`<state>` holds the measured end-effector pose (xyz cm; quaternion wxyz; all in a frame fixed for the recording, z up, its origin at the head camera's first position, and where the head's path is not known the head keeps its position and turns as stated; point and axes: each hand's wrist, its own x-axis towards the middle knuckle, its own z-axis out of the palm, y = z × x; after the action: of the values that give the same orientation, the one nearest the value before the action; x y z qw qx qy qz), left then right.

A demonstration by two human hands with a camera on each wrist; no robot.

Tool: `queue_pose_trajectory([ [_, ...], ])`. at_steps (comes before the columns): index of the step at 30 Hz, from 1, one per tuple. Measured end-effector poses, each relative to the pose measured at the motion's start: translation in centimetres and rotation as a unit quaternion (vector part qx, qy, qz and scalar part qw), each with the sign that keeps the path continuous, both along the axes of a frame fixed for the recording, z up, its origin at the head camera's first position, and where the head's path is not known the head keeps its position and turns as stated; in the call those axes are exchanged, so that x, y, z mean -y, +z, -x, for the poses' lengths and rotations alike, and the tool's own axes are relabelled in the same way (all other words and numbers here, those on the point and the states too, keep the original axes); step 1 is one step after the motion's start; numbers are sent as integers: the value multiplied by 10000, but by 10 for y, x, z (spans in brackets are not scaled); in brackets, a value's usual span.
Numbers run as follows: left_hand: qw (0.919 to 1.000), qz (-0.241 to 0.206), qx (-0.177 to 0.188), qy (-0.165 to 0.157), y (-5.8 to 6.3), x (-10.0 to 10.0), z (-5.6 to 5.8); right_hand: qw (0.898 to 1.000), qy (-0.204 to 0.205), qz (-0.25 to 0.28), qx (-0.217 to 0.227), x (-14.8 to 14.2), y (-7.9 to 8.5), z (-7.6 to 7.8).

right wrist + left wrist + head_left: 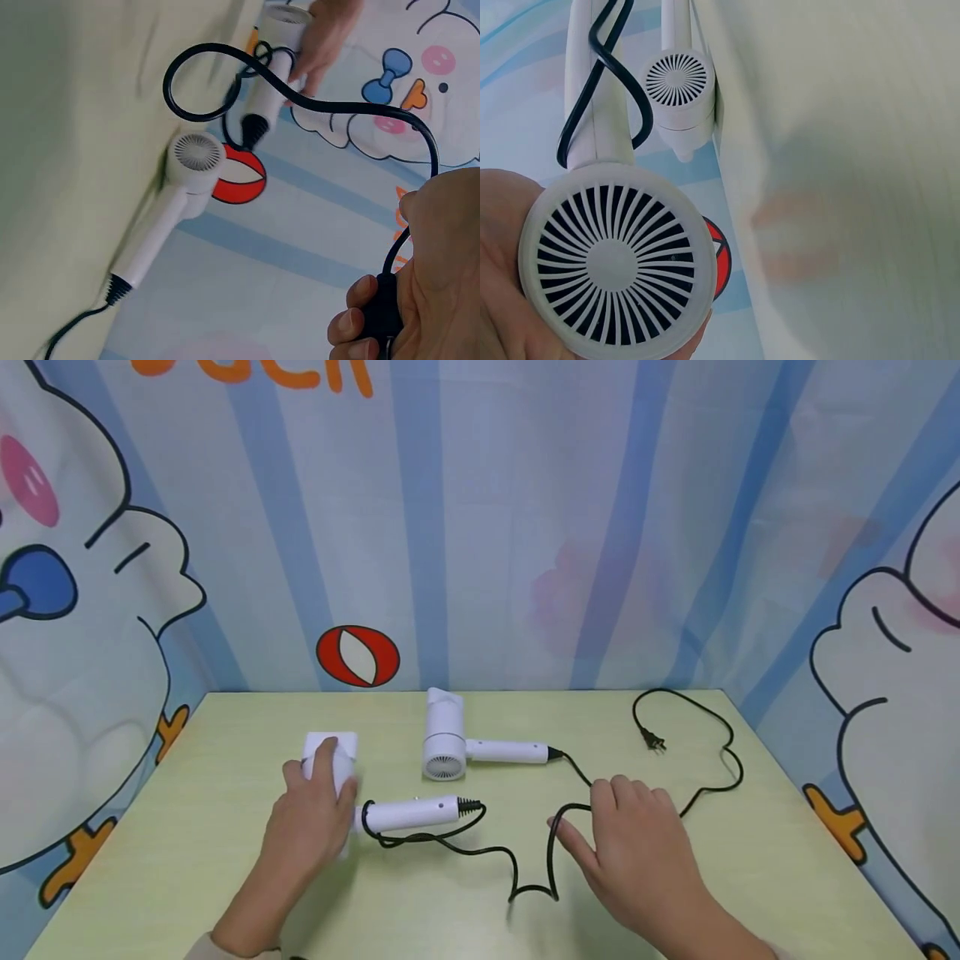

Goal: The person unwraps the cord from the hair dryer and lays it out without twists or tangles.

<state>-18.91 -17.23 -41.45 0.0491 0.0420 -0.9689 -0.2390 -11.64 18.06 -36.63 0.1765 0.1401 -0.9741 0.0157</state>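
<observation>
Item one: near hair dryer (352, 793), white, lying on the pale green tabletop (225, 860) at lower left of centre in the head view, handle pointing right. My left hand (311, 827) covers its barrel with fingers curled round it; the left wrist view shows its round slotted rear grille close up against my palm.

Item two: black cord (517, 860), running from that handle's end in loops across the lower middle of the frame. My right hand (637, 852) lies over the cord at lower right, fingers spread in the head view; in the right wrist view, my fingertips (349, 326) pinch a black piece of the cord at the lower right corner.

Item three: second hair dryer (450, 747), white, at centre frame, just beyond the first and apart from it, handle pointing right.

Item four: plug (654, 742), black, upper right of the tabletop, well apart from both hands.

Item five: cartoon backdrop (480, 527), blue-striped, behind the tabletop.
</observation>
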Motion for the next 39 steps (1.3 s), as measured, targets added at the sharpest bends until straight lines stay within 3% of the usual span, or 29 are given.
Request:
queue_pose_trajectory([
  [10,10000,-23,-27,72,2,0,-1,9996,182,-187,59,-15,-16,-2],
  [19,9999,-78,40,97,1,4,-2,9951,880,440,-123,-40,-24,-2],
  [24,9998,-123,91,95,2,8,-2,9892,1046,701,750,-66,-27,-5],
  [31,9997,-114,122,189,1,15,-2,9728,840,630,2066,-113,-39,-5],
  [35,9994,-182,191,220,1,18,-2,9631,756,498,2534,-137,-52,-6],
  [39,9989,-300,305,206,2,22,-3,9638,796,227,2533,-156,-65,-8],
])
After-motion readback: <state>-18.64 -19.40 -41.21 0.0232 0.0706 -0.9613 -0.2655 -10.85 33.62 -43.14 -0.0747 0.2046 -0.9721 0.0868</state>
